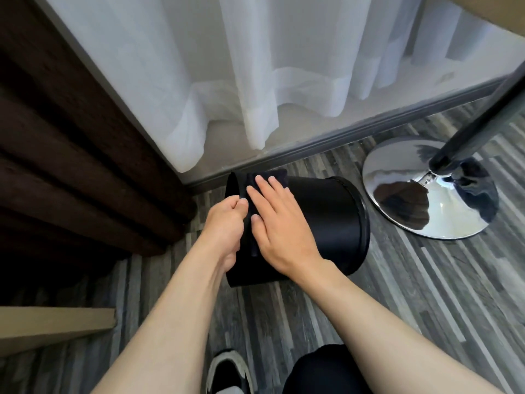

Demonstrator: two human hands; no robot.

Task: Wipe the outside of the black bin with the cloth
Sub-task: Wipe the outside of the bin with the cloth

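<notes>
The black bin (326,217) lies on its side on the floor, its rim toward the right and its base toward the left. A dark cloth (272,177) is draped over the bin's upper side near the base. My right hand (279,223) lies flat on the cloth with fingers spread, pressing it against the bin's wall. My left hand (224,226) grips the edge of the bin's base, thumb on top, with its fingers hidden behind the base.
A chrome pedestal base (426,191) with a dark pole stands right of the bin. Dark brown curtain (71,166) hangs at left, white sheer curtain (255,81) behind. A shoe (227,371) and knee show at the bottom, a wooden board (51,325) at lower left.
</notes>
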